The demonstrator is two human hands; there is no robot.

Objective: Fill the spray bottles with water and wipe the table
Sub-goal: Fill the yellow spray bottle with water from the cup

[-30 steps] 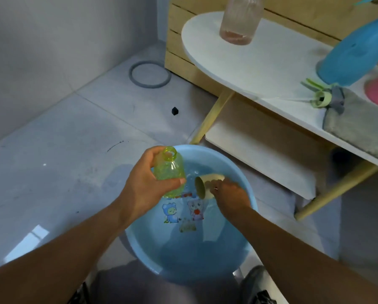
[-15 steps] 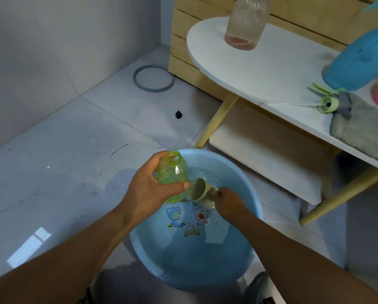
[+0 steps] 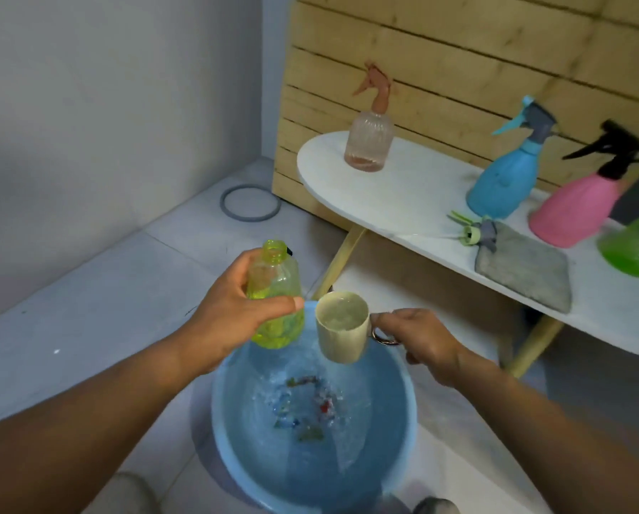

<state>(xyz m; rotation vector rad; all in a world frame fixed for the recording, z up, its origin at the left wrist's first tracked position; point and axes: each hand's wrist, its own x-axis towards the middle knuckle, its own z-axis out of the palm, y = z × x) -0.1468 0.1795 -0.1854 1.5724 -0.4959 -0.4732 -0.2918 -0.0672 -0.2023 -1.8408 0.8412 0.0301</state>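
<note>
My left hand (image 3: 232, 309) grips an uncapped yellow-green bottle (image 3: 273, 291), held upright above the far rim of a blue basin (image 3: 403, 421) of rippling water on the floor. Just right of it, my right hand (image 3: 418, 339) holds a beige cup (image 3: 342, 328) by its handle, upright and full of water. On the white table (image 3: 403, 202) stand a pale pink spray bottle (image 3: 368, 142), a blue one (image 3: 503, 183), a pink one (image 3: 574, 209) and a green bottle (image 3: 637, 250). A grey cloth (image 3: 525, 268) lies near the table's front edge, with a loose green sprayer head (image 3: 470, 231) beside it.
A wooden slatted panel (image 3: 459, 50) stands behind the table. A grey ring (image 3: 251, 202) lies on the tiled floor near the wall corner. The table's wooden legs (image 3: 340, 265) stand close behind the basin.
The cup has come up out of the basin water, now upright and full beside the bottle. Both hands rose, and my view lifted to show the table's spray bottles.
</note>
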